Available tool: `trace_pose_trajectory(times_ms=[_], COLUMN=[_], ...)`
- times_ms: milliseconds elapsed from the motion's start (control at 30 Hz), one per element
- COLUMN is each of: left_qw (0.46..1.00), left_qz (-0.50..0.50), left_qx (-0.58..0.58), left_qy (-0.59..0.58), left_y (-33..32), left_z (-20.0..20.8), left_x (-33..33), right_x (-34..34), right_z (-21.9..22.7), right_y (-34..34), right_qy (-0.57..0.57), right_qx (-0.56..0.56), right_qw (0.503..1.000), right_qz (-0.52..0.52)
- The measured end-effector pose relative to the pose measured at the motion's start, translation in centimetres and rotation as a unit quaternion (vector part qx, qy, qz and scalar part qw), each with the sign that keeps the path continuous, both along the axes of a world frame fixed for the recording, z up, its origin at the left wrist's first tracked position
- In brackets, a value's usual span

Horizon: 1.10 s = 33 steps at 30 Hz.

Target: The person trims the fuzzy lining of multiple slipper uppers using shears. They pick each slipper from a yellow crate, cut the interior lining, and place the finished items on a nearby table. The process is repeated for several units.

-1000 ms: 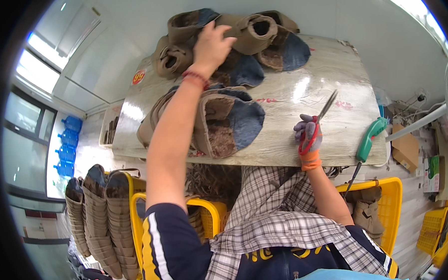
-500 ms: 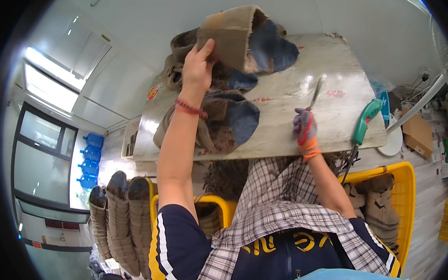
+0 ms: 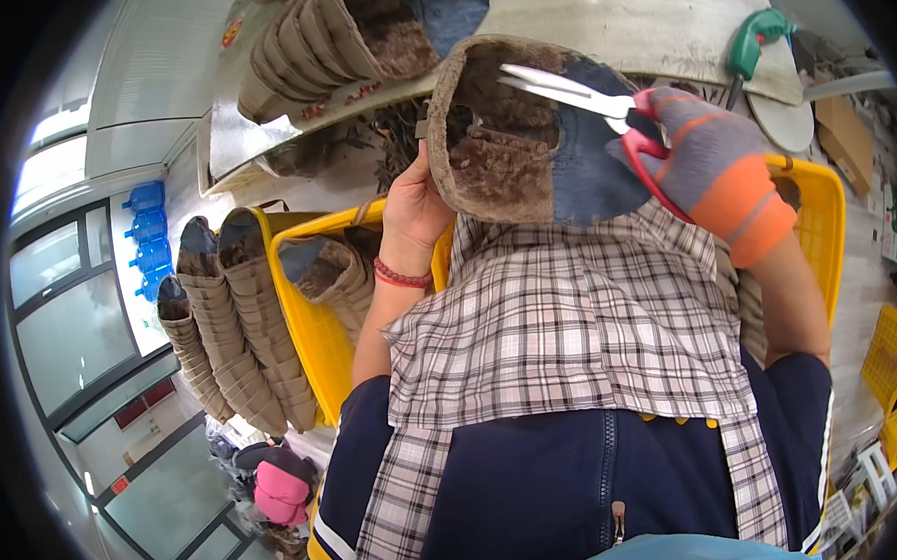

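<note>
The brown, fur-lined shoe upper with a dark blue end section [image 3: 504,177] looks light and soft, likely to flex under its own weight, with little risk of slipping or breaking. Its thick left rim seems the best place to take hold, leaving the blue end free. The bare left hand [image 3: 413,216] is closed on that rim. The right hand [image 3: 718,158], in a grey-and-orange knitted glove, is clamped around the red handles of metal scissors [image 3: 570,92], whose slightly parted blades lie across the opening; whether they touch the lining cannot be told.

The upper is held over the plaid apron [image 3: 570,315], just before the pale wood-grain surface [image 3: 638,26]. Its opening faces up, showing matted brown pile; the blue part is smoother, its outline rounded.
</note>
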<state>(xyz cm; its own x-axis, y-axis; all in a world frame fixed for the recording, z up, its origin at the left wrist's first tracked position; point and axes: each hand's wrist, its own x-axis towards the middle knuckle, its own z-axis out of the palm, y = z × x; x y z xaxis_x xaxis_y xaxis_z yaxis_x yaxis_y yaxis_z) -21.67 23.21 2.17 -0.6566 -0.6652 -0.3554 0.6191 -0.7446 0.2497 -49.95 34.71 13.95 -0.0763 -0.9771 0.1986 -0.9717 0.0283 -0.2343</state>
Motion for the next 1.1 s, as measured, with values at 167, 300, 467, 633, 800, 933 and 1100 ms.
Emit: trace_pose_trajectory(times_ms=[167, 300, 467, 633, 800, 933, 1100], left_qw=[0.997, 0.998, 0.996, 0.999, 1.000, 1.000, 0.999], left_qz=[0.038, 0.036, -0.016, 0.006, 0.014, 0.012, 0.020], left_qx=[0.059, 0.055, 0.000, 0.012, 0.010, 0.012, 0.013], left_qy=[0.007, -0.008, 0.091, 0.031, -0.007, -0.024, -0.036], left_y=[1.5, 1.6, 1.6, 1.6, 1.6, 1.3, 1.2], left_z=[-2.5, -3.4, -4.1, -3.7, -3.3, -3.3, -3.3], left_x=[0.9, 1.3, 1.4, 0.9, 0.5, 0.2, 0.1], right_x=[2.1, 3.8, 4.1, 4.1, 3.9, 3.5, 1.2], right_z=[-2.1, -2.6, -4.2, -4.8, -4.9, -5.1, -5.4], right_y=[-1.2, -2.5, -3.7, -4.5, -4.9, -5.2, -4.4], right_qy=[0.097, 0.146, 0.135, 0.150, 0.151, 0.127, 0.059], right_qx=[0.087, 0.169, 0.166, 0.201, 0.206, 0.228, 0.051], right_qw=[0.989, 0.969, 0.968, 0.959, 0.958, 0.957, 0.988], right_qz=[0.066, 0.109, 0.128, 0.135, 0.128, 0.127, 0.131])
